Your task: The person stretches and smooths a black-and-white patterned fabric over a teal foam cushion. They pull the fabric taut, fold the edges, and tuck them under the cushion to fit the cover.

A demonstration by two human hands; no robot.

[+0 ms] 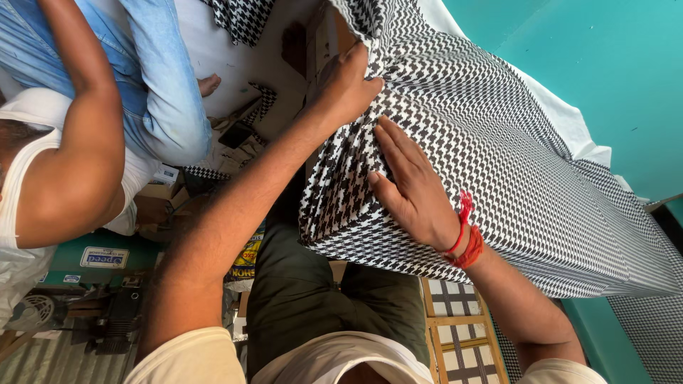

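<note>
Pinching fabric (498,135) edge, left hand (348,85), right hand (413,188) flat

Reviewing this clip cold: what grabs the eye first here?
The black-and-white houndstooth fabric fills the centre and right, draped over a block-like form. The left hand grips a fold near its top edge, while the right hand, a red thread at its wrist, lies flat on it. Another person in jeans sits at upper left.
</note>
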